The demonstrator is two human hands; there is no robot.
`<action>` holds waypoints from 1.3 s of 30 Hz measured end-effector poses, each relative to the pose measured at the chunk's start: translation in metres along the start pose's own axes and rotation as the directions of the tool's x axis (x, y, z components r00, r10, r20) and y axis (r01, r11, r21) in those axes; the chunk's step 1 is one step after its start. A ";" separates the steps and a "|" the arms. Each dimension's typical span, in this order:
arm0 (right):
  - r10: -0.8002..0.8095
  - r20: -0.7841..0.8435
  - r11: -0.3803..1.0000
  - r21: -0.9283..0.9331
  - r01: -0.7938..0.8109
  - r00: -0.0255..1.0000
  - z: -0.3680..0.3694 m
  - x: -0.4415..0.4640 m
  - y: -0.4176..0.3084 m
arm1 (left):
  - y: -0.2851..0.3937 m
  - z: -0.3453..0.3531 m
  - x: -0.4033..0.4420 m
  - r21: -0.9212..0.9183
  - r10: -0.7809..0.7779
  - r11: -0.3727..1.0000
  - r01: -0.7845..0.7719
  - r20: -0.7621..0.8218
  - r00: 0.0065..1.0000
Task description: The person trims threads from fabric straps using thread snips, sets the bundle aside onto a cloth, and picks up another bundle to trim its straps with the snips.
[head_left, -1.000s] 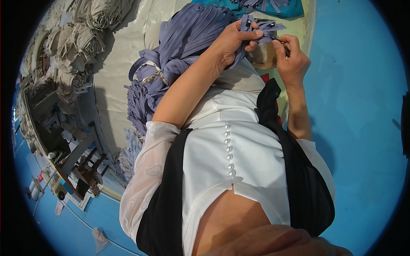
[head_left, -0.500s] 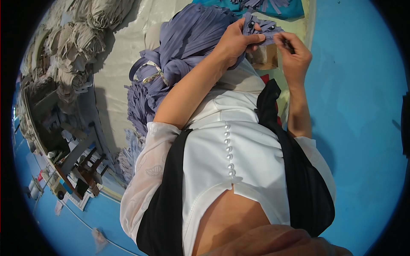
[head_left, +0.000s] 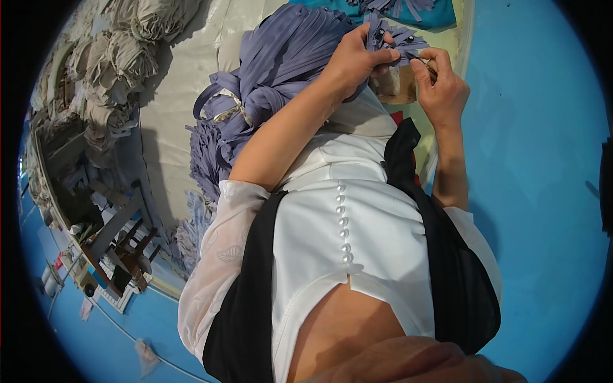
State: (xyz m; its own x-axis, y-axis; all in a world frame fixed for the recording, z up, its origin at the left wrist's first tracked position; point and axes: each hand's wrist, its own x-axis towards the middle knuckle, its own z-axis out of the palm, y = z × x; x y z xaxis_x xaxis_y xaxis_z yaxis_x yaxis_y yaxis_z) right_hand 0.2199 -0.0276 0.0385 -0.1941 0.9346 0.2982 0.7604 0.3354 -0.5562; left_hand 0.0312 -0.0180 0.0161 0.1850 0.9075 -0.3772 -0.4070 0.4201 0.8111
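My left hand grips the ends of some purple-grey strips, which fan out past its thumb and show small dark round pieces. Just right of them, my right hand is closed in a pinch on a small dark tool, mostly hidden by the fingers, its tip close to the strip ends. A large bundle of purple-grey strips lies beside my left forearm, tied with a patterned cloth band.
Beige fabric bundles lie at the upper left on a pale sheet. A teal cloth with more strips is at the top. A wooden stool-like frame stands at the lower left. The floor is blue.
My right hand moved away from the strip ends, then came back close to them, slightly lower and further right than at first. The strip ends in my left hand have shifted and fanned out.
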 end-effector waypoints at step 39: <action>-0.110 -0.121 0.992 -0.076 0.102 0.987 -0.010 0.007 0.018 | 0.009 0.007 -0.009 0.143 0.071 0.986 -0.091 0.140 0.988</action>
State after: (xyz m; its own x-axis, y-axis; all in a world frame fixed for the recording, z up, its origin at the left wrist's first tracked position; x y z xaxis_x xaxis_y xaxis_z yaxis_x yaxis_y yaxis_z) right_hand 0.2385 -0.0163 0.0378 -0.2005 0.8706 0.4493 0.7818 0.4185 -0.4622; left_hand 0.0324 -0.0221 0.0299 0.2793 0.9266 -0.2520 -0.2902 0.3316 0.8977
